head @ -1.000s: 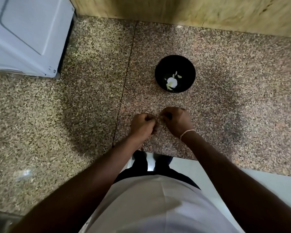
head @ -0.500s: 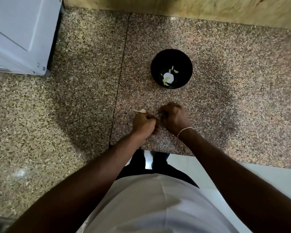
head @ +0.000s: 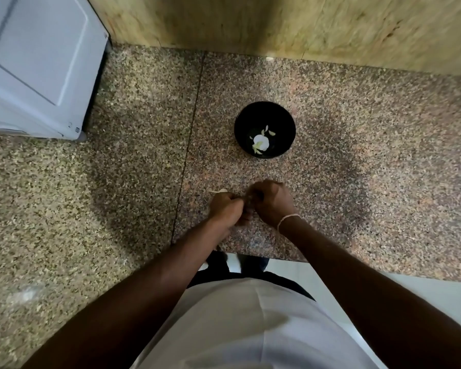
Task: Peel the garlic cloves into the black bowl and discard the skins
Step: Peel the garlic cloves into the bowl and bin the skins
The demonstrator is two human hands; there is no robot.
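White cloth of my shirt (head: 240, 323) fills the near edge as I stand at the speckled granite counter (head: 357, 209), both forearms reaching in. My left hand (head: 225, 210) and right hand (head: 270, 202) meet knuckle to knuckle just above the stone, fingers curled inward around something small between them. It is presumably a garlic clove being stripped, though the clove itself is hidden inside the grip and I cannot see it. A thin pale band (head: 286, 219) circles my right wrist. Just beyond my left knuckles a pale sliver (head: 220, 191) lies on the counter, either a loose skin or a clove; it is too small to tell. Farther back, well apart from my hands, sits the black bowl (head: 285, 121), holding a white garlic piece (head: 261, 141) and a few pale scraps beside it. At far left stands a white appliance (head: 37, 62); a yellowish wall (head: 304, 27) closes the scene.

Garlic like this should be light and firm under a papery, brittle skin that tears rather than stretches. I judge the best hold is a fingertip pinch at the clove's ends, working a nail under the skin at the root end. Once bare, it may turn tacky and slip.
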